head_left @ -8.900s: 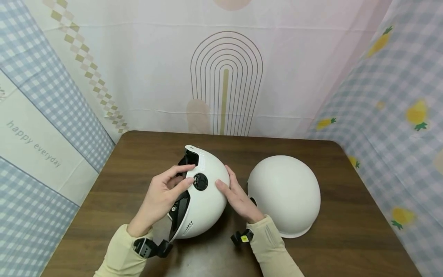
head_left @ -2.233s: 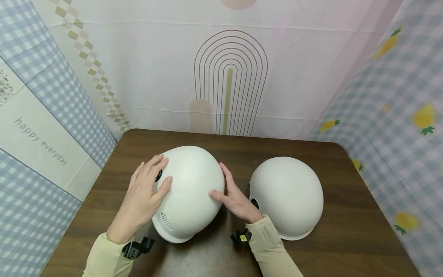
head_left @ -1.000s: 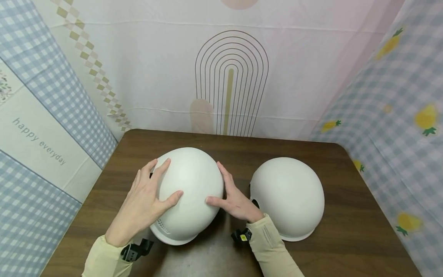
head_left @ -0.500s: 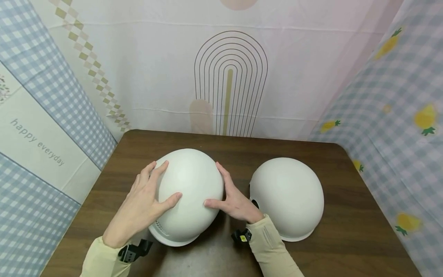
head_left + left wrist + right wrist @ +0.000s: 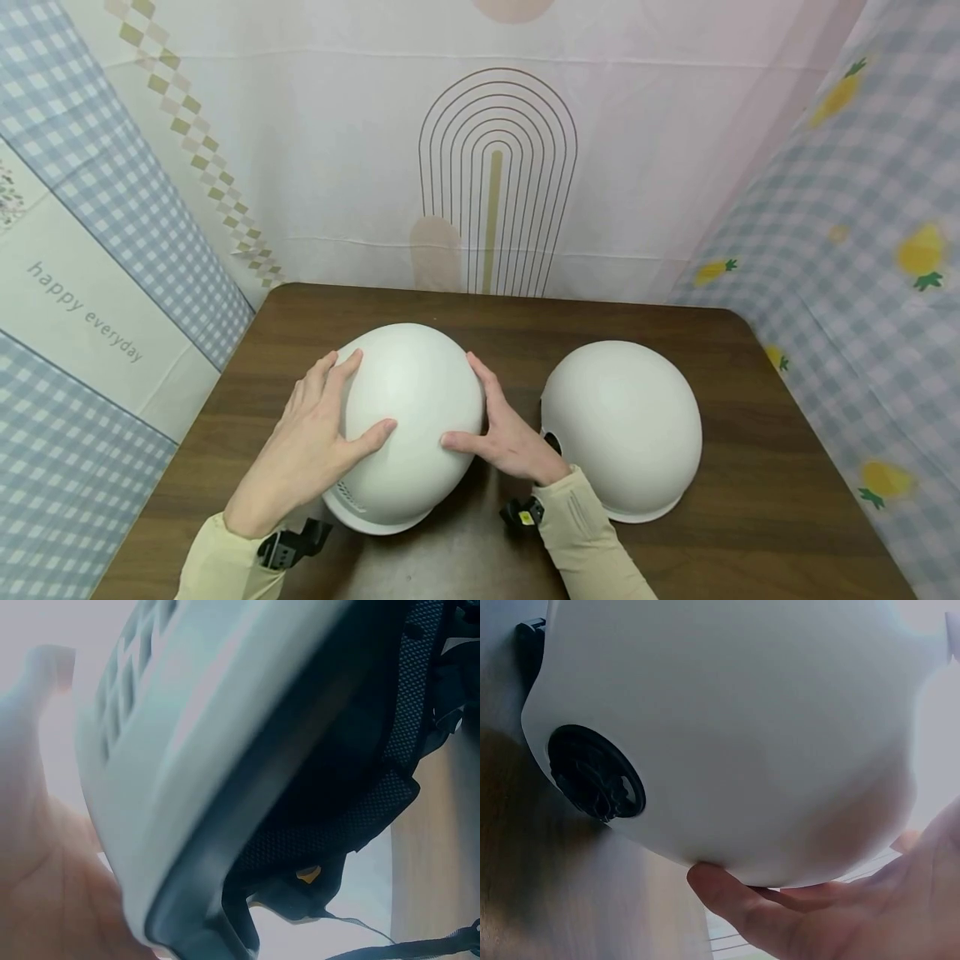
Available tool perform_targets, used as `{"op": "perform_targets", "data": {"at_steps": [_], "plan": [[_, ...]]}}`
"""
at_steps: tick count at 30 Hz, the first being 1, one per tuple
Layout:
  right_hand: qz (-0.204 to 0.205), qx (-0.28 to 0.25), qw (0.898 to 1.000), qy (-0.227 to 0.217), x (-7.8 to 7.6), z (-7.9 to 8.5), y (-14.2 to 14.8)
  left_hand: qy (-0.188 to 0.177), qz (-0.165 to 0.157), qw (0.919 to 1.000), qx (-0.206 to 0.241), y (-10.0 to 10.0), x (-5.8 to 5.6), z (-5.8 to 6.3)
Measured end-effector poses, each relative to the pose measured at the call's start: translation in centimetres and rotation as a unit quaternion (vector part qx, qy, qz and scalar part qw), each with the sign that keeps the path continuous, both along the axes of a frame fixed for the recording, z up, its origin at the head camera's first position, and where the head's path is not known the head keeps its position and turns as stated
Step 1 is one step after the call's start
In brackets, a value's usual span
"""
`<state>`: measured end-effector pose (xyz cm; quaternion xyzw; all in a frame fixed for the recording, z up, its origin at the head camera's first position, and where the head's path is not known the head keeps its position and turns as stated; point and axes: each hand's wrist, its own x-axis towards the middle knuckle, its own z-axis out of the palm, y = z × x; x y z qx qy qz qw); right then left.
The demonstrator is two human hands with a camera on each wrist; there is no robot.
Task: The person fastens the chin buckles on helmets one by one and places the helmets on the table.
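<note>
A glossy white helmet is held between both hands over the left half of the table, dome facing up. My left hand grips its left side, fingers over the far edge and thumb across the dome. On the opposite side my right hand holds the shell, thumb on top and fingers down the far right side. The left wrist view shows the helmet's vents, rim, dark liner and hanging strap. In the right wrist view a round black fitting sits on the shell.
A second white helmet rests dome-up on the brown wooden table, just right of my right wrist. Patterned cloth hangs behind the table and along both sides.
The held helmet was on its side with its opening and black disc showing; it has turned dome-up. My left hand shifted from the disc onto the dome. In the last second, almost nothing moved.
</note>
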<state>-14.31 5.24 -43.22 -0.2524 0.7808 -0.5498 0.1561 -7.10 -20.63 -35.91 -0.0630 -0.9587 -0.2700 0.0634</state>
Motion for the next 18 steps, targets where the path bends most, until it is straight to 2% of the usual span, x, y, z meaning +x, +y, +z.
{"op": "perform_targets", "data": {"at_steps": [6,18], "plan": [[-0.015,0.007,1.000,-0.025,0.25,0.12,-0.18,-0.001,0.000,1.0000,0.010,-0.04,0.04,-0.02],[-0.019,0.023,0.999,-0.038,0.57,0.06,-0.39,-0.001,0.011,0.9999,0.004,0.17,-0.05,0.04]]}}
